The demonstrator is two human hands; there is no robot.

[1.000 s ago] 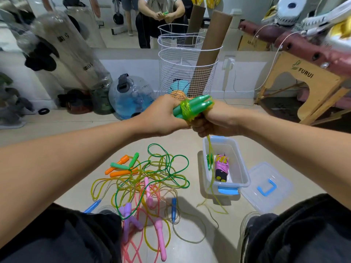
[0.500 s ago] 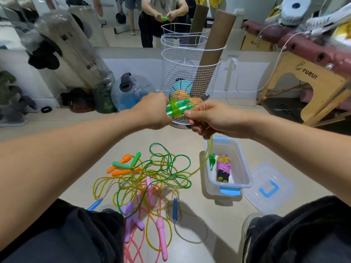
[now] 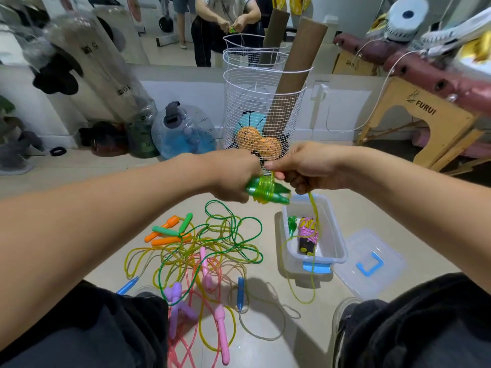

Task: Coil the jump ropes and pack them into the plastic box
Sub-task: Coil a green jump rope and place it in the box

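My left hand (image 3: 233, 176) grips a pair of green jump-rope handles (image 3: 268, 192) with yellow-green cord wound round their middle. My right hand (image 3: 308, 168) pinches that yellow-green cord (image 3: 314, 213) right beside the handles; the loose rest hangs down over the clear plastic box (image 3: 337, 235) to the floor. Inside the box lie a coiled pink-and-yellow rope bundle (image 3: 307, 232) and a small green piece (image 3: 291, 223). A tangle of loose ropes (image 3: 202, 251) with orange, green, pink, purple and blue handles lies on the floor at the left of the box.
The box's clear lid (image 3: 369, 264) with a blue handle lies to the right of it. A white wire basket (image 3: 263, 112) with cardboard tubes and balls stands behind my hands. Bottles and a water jug (image 3: 183, 131) line the wall; a wooden table leg (image 3: 425, 123) is at right.
Both hands have dropped lower and closer to the box. The handles have tipped from pointing up-right to pointing down-right, with another turn of cord round them.
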